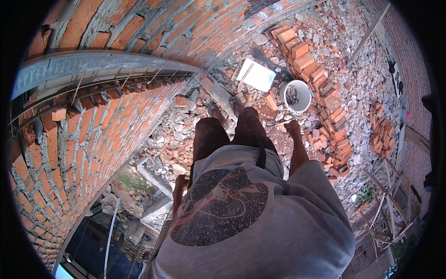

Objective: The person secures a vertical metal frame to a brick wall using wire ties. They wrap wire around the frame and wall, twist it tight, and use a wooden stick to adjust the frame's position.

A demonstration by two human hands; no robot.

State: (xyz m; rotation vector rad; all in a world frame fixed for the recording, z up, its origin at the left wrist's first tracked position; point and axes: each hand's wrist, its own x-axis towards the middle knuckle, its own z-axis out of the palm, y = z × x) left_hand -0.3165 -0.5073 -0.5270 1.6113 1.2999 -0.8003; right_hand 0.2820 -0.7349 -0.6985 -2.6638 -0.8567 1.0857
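Note:
My right hand (293,129) hangs beside my right thigh, fingers curled into a fist, and nothing can be seen sticking out of it. Nearest to it are a round white bucket (304,95) with some dark thing inside and the long row of loose bricks (332,100). Down by my left hip is my left hand (180,182), partly hidden by my shirt; the fingers that show look curled in, with nothing visible in them. A white rectangular board (260,76) lies beyond my feet, a wooden strip (245,76) across its left part.
An unfinished brick wall (88,158) rises on my left, with a metal beam (107,60) above it. Another brick wall (176,35) stands ahead. Broken rubble (357,93) covers the ground. At right are a smaller brick pile (382,132) and a tangle of timber (390,202).

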